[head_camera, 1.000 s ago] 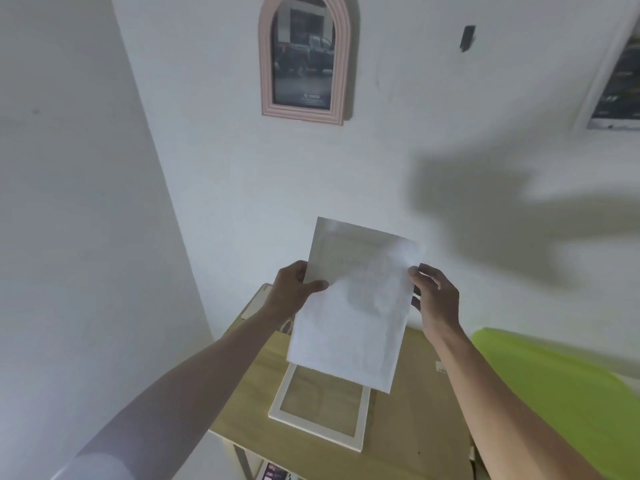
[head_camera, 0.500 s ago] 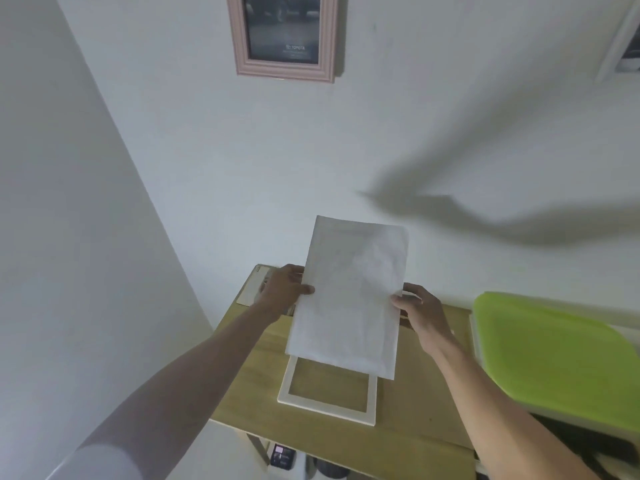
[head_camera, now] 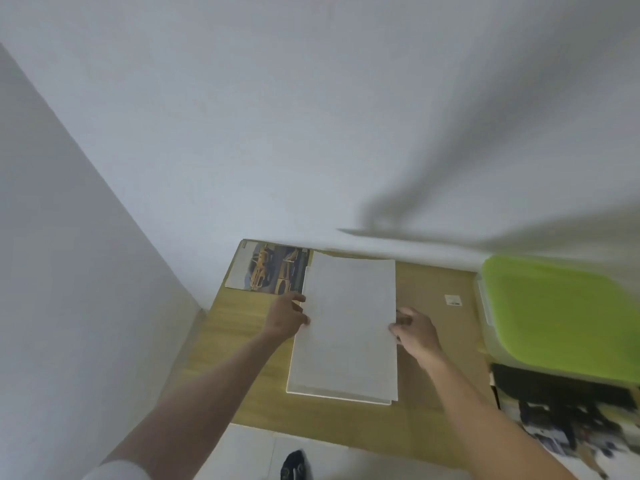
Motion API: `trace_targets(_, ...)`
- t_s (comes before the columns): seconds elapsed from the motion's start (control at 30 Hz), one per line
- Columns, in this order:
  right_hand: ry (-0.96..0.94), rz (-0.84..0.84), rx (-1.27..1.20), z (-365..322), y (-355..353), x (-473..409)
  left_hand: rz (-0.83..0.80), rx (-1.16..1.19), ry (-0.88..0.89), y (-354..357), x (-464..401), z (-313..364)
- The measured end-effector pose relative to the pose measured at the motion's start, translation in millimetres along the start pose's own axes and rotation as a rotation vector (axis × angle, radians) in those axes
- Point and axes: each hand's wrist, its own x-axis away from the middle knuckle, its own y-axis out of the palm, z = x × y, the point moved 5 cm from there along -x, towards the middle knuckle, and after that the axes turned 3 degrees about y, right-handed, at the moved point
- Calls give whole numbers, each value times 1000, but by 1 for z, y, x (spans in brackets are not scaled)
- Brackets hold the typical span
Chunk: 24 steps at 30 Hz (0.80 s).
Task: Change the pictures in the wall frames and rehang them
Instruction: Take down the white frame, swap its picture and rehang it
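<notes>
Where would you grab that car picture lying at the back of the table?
Probably the car picture's left edge, coming from the left: that edge sits near the table's edge with nothing beside it, while the white sheet hides its right end.

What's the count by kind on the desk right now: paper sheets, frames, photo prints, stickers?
White paper sheet: 1
White frame, mostly under the sheet: 1
Car photo print: 1
Small sticker: 1
Total: 4
</notes>
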Motion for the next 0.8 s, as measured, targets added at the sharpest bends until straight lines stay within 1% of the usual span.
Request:
trace_targets(0.13, -24, 0, 129, -2, 14, -1, 7, -73, -11, 6, -8, -18)
trace_targets(0.33, -31, 39, 294, 6, 30, -11, -33, -127, -16, 11, -17, -30)
trace_targets(0.53, -59, 88, 362, 17, 35, -20, -57, -166, -7, 14, -20, -40)
trace_targets(0.63, -88, 79, 401, 18, 37, -24, -65, -191, 1, 13, -21, -42)
trace_targets(0.8, -28, 66, 413, 27, 37, -28, -77, -230, 20, 15, -20, -43)
